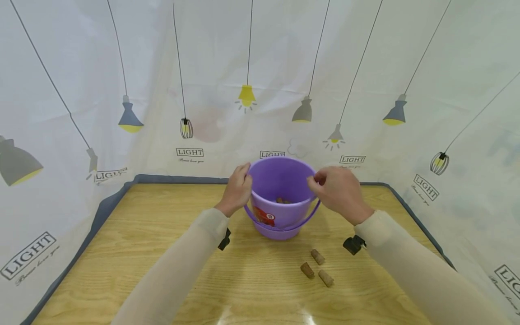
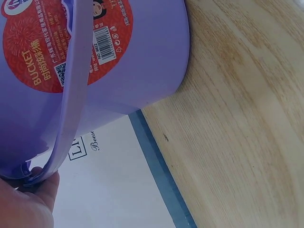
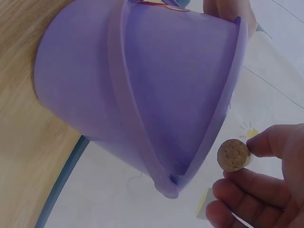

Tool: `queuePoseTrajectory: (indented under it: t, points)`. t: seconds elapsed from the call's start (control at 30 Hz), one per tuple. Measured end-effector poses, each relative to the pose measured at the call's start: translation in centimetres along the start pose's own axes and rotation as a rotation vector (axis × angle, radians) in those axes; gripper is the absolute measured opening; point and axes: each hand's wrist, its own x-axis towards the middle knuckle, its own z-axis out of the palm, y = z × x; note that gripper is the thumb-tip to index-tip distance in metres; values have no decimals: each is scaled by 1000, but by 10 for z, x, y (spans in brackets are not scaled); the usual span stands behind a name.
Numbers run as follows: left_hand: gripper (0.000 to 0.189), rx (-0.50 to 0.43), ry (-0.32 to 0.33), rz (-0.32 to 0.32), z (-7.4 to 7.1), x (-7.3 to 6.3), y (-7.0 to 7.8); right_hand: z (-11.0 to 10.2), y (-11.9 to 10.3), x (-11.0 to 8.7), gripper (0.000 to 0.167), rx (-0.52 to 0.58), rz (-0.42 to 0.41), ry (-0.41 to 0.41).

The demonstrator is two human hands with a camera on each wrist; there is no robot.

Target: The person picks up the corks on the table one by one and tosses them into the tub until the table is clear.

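Note:
A purple bucket (image 1: 233,225) with a red label (image 2: 109,28) stands on the table, its mouth tilted toward me and its handle (image 3: 124,90) hanging down the front. My left hand (image 1: 236,189) grips the rim at the left, by the handle's joint. Between the thumb and fingers of my right hand (image 1: 341,192), a cork (image 3: 234,156) is pinched beside the right rim, end-on in the right wrist view. Several brown corks (image 1: 281,200) lie on the bucket floor, partly hidden by the front wall.
Three corks lie on the wooden table (image 1: 162,253) in front of the bucket, to its right: one nearest the bucket (image 1: 318,257), a darker cork (image 1: 307,270) and a paler cork (image 1: 326,278). A white curtain (image 1: 219,67) printed with lamps hangs behind the table.

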Motion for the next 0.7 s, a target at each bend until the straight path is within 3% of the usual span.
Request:
queuePoseTrajectory:
  t: [0.5,0.7]
  points:
    - [54,-4,-2,-8,1,2,-6,21,-10,11,29,-38,39,-99]
    - [54,-11,-4,-10,2,3,-6,28,-11,12,28,-72,25,-92]
